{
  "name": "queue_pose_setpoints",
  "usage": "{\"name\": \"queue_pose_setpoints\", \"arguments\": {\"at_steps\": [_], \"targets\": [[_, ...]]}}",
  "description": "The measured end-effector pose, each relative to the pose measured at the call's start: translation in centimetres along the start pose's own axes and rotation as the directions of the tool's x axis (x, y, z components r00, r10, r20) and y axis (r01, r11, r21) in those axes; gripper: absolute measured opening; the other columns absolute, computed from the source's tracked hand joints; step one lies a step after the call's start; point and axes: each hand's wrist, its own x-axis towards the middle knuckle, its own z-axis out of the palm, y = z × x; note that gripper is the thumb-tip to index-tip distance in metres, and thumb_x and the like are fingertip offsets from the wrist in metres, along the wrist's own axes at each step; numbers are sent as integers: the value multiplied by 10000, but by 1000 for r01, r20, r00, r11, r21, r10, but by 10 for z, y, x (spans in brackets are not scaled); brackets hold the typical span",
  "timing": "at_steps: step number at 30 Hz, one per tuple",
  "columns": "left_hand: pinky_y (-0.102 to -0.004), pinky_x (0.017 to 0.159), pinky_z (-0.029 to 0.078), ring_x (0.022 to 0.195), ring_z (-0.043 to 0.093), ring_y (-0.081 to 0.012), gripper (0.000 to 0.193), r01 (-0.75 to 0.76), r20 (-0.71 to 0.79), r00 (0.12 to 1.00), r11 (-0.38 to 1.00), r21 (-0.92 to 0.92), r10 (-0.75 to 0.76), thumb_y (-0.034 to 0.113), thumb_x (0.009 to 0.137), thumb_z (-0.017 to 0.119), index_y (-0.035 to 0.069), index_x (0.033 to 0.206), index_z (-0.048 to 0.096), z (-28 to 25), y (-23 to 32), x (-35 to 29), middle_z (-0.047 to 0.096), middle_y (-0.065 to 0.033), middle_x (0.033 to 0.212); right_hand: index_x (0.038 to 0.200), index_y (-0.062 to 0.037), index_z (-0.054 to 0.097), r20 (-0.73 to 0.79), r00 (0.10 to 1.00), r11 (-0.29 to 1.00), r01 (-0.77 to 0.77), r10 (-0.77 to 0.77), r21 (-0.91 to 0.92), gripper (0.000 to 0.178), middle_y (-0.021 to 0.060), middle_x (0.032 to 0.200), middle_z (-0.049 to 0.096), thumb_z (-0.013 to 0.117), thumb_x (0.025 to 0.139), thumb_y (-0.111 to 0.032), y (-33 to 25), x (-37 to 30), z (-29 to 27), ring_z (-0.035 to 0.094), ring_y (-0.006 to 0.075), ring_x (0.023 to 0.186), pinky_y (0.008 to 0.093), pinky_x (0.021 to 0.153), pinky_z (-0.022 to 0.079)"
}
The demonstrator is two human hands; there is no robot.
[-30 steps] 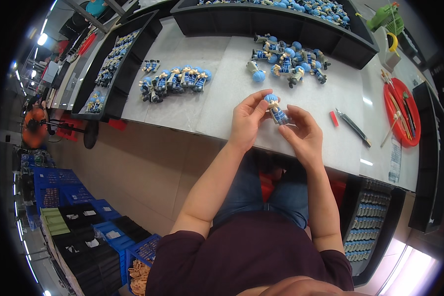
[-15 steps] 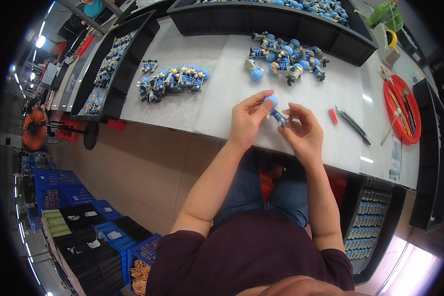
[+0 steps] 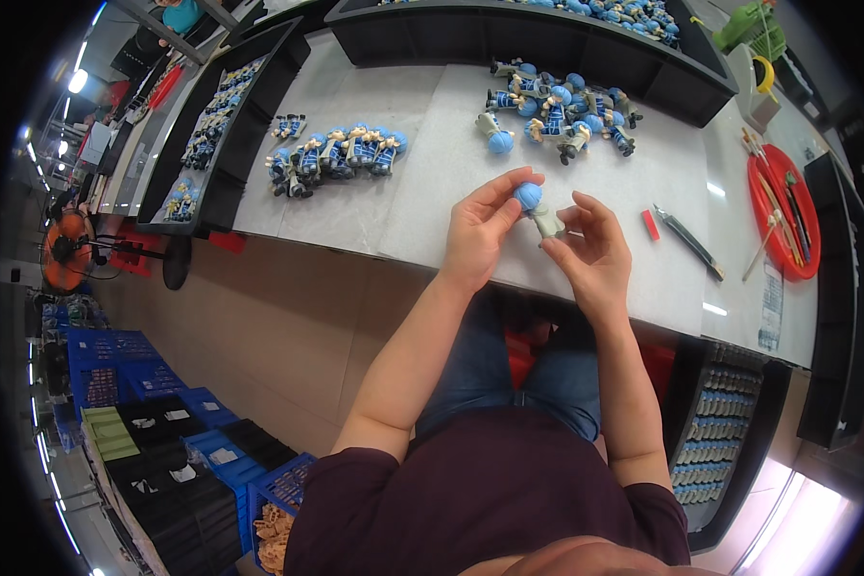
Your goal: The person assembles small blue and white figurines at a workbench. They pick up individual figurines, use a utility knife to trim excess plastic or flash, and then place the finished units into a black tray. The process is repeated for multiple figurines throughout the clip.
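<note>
Over the table's near edge, a small figurine (image 3: 547, 222) with a blue head and a pale grey back is between my hands. My left hand (image 3: 482, 228) pinches it at the head with thumb and fingers. At its lower end, the thumb and fingertips of my right hand (image 3: 593, 252) close on the body. Beyond my hands, one figurine (image 3: 495, 133) lies apart with its grey back up, beside a heap of similar figurines (image 3: 564, 113). To the left, a row of figurines (image 3: 336, 156) lies close together, blue striped fronts showing.
Right of my hands are a red block (image 3: 650, 225) and a craft knife (image 3: 689, 244). A red tray (image 3: 783, 206) holds brushes. Black bins (image 3: 528, 43) stand at the back and left, and a black tray (image 3: 725, 437) of figurines sits low on the right. A tape dispenser (image 3: 754, 91) stands back right.
The figurine has been turned in my fingers: its blue striped front faced up before, its grey back shows now. My hands have barely shifted.
</note>
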Motion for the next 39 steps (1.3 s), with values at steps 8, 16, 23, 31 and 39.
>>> {"name": "queue_pose_setpoints", "arguments": {"at_steps": [8, 16, 23, 31, 39], "targets": [[-332, 935, 398, 1070, 517, -207, 367, -38, 22, 999, 999, 32, 37, -56, 837, 459, -3, 1200, 465, -1, -2, 1, 528, -142, 1164, 1177, -11, 447, -16, 1000, 1000, 9, -9, 18, 551, 81, 1009, 515, 655, 678, 95, 0, 0, 0, 494, 112, 873, 239, 758, 451], [-345, 923, 414, 1073, 520, -225, 357, -46, 35, 998, 999, 17, 46, -56, 830, 479, -5, 1183, 475, -1, 0, 1, 535, -144, 1151, 1177, -2, 444, -12, 1000, 1000, 3, -3, 16, 537, 93, 1012, 513, 631, 685, 106, 3, 0, -1, 506, 132, 907, 249, 765, 448], [-339, 922, 413, 1061, 526, -217, 340, -57, 54, 997, 998, -1, 57, -37, 823, 513, -14, 1161, 497, -1, 0, 0, 546, -145, 1134, 1180, 7, 436, 3, 1000, 1000, 4, -4, 10, 529, 100, 1007, 522, 624, 694, 94, 3, 1, -1, 527, 141, 898, 258, 762, 452], [-296, 894, 420, 970, 547, -149, 324, -38, -48, 998, 996, 86, 42, -38, 791, 574, -28, 1112, 534, 5, 1, -2, 580, -118, 1074, 1183, 6, 435, 24, 1000, 1000, -9, 9, 9, 520, 104, 1012, 530, 633, 706, 60, 2, 0, -1, 533, 150, 907, 268, 772, 453], [-288, 872, 434, 951, 555, -152, 326, -49, -61, 997, 996, 68, 53, -47, 785, 575, -26, 1107, 530, 2, -2, -3, 582, -118, 1059, 1172, 7, 440, 27, 997, 994, -78, 76, 79, 452, 105, 1005, 535, 624, 760, 16, -7, -1, -1, 539, 154, 913, 274, 795, 457]]}}
